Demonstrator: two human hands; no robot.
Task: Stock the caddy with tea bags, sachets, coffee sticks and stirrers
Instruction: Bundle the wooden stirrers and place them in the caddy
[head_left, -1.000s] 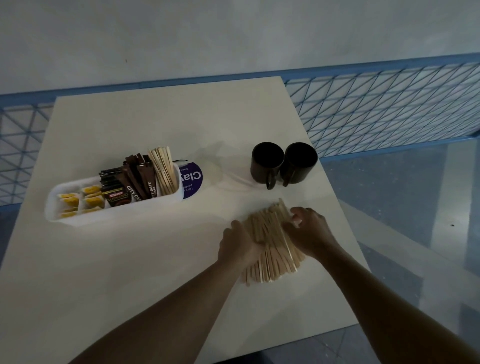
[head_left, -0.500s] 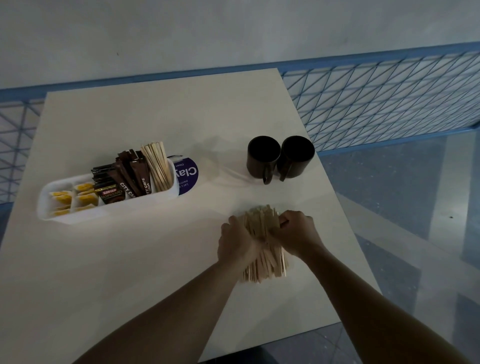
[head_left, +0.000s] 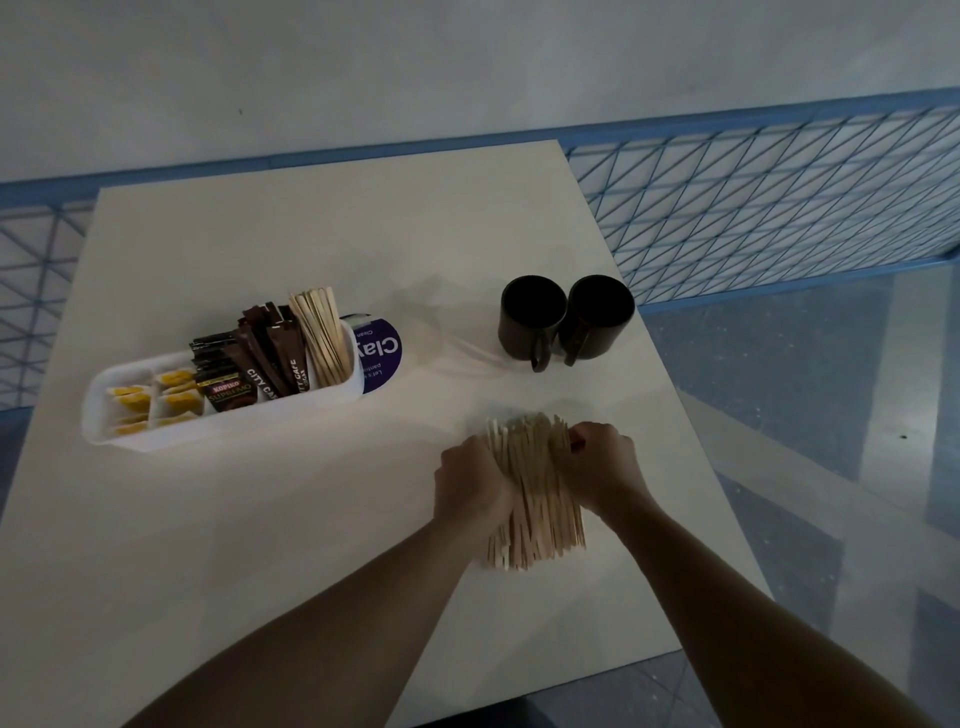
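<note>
A thick bundle of wooden stirrers (head_left: 535, 499) lies on the white table, squeezed from both sides. My left hand (head_left: 470, 480) grips its left flank and my right hand (head_left: 602, 462) grips its right flank, fingers curled over the sticks. To the left stands the white caddy (head_left: 104, 415). It holds yellow tea bags (head_left: 156, 400) at its left end, brown coffee sticks and sachets (head_left: 260, 358) in the middle, and upright stirrers (head_left: 322, 332) at its right end.
Two black mugs (head_left: 563, 319) stand side by side behind the bundle, handles toward me. A purple-labelled white packet (head_left: 379, 353) lies against the caddy's right end. The table's right edge (head_left: 691, 431) runs close to my right hand; a blue mesh fence (head_left: 753, 197) is beyond.
Both hands have pushed inward, gathering the fanned-out stirrers into a tighter, straighter bundle. The caddy and mugs have not moved.
</note>
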